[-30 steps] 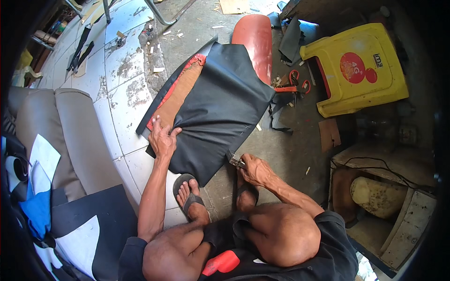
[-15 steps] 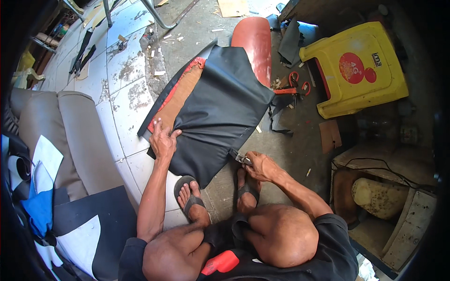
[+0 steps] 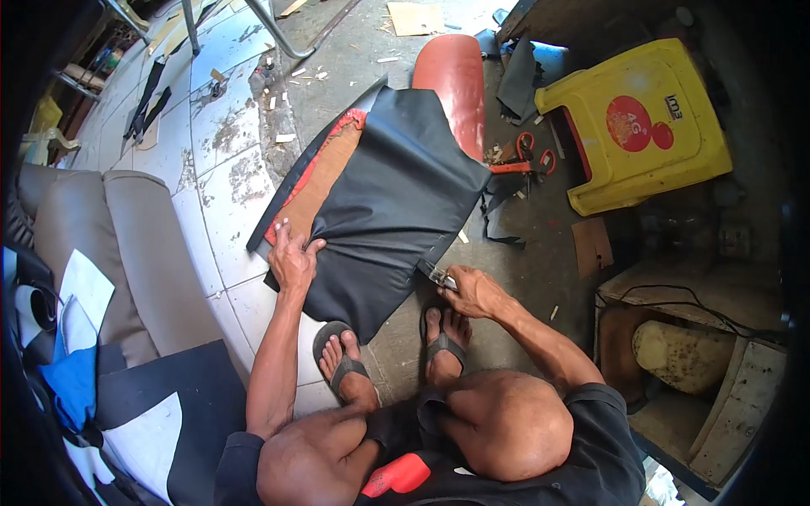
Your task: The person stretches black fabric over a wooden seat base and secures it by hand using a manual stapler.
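Observation:
A black vinyl sheet (image 3: 396, 169) lies wrapped over a brown board (image 3: 325, 181) with red material (image 3: 297, 192) along its left edge. My left hand (image 3: 293, 260) grips the sheet's left side, fingertips on the brown board and thumb on the vinyl, where creases gather. In my right hand (image 3: 472, 291) is a silver stapler-like hand tool (image 3: 440, 277), its jaws at the sheet's lower right edge. Small light marks run along that edge; whether they are staples or stitches I cannot tell. Both my sandalled feet are just below the sheet.
Orange-handled scissors (image 3: 525, 160) lie right of the sheet among black scraps. Beyond it is a curved red panel (image 3: 451, 93). A yellow plastic stool (image 3: 641, 126) lies at the upper right, an open wooden box (image 3: 734, 413) at the lower right, brown padded cushions (image 3: 143, 253) at the left.
My right hand and the tool have shifted slightly, the tool staying at the sheet's edge. The left hand keeps its hold in nearly the same place.

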A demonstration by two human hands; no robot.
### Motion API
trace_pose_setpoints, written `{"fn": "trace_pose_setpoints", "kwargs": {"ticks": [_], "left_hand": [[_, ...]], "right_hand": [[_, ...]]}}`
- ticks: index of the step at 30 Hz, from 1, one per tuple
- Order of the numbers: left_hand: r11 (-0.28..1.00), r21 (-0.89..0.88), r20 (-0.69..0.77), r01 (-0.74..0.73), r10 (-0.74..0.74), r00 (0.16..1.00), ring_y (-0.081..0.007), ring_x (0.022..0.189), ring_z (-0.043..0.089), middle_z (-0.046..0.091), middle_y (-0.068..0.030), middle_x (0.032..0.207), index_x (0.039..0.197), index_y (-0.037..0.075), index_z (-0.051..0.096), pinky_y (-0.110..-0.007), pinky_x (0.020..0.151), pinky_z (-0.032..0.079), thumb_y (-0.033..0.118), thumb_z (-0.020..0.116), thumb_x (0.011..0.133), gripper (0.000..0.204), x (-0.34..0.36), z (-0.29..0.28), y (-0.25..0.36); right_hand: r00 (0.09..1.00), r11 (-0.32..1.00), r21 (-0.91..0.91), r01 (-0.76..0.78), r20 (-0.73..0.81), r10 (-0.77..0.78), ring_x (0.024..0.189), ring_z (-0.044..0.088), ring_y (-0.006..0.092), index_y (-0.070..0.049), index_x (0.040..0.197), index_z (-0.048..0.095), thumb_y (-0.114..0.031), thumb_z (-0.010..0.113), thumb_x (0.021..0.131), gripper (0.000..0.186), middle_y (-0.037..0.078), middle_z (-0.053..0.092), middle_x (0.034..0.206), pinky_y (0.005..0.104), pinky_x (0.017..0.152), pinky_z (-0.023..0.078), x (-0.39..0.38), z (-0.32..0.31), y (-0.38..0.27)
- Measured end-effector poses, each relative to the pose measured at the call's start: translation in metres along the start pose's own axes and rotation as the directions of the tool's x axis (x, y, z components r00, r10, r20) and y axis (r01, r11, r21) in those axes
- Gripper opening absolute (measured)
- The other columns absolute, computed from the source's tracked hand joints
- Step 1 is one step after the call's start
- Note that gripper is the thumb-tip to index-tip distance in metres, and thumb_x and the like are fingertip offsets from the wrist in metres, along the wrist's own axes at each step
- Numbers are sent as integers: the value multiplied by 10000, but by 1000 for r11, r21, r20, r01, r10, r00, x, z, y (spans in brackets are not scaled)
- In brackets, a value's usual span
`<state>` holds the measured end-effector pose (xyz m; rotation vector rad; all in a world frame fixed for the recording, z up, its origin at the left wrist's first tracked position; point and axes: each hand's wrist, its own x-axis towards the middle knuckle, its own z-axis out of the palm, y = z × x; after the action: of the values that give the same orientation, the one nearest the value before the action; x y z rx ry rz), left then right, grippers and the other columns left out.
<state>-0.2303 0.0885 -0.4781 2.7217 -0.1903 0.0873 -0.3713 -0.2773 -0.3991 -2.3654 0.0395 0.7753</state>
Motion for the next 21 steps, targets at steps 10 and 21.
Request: {"fn": "trace_pose_setpoints", "kwargs": {"ticks": [10,21], "left_hand": [[992,76,-79,-101,107,991,-438,1222,644,664,-294,1320,885,-75,677,-476,1002,529,335,847,848,445,1,-2,0],[852,-523,188,35,75,979,-134,660,416,464,-62,671,829,-18,557,-321,622,391,102,808,864,281,21,-128,73]], "right_hand": [[1000,996,-89,-6,1,6,1082,691,458,-8,1134,656,-283,750,875,390,280,713,1124,524,918,553,13,-7,8],[995,964,-259,-64,-91,42,984,713,441,-51,1138,706,-394,770,887,430,214,724,1052,553,826,573,-35,-45,62]]}}
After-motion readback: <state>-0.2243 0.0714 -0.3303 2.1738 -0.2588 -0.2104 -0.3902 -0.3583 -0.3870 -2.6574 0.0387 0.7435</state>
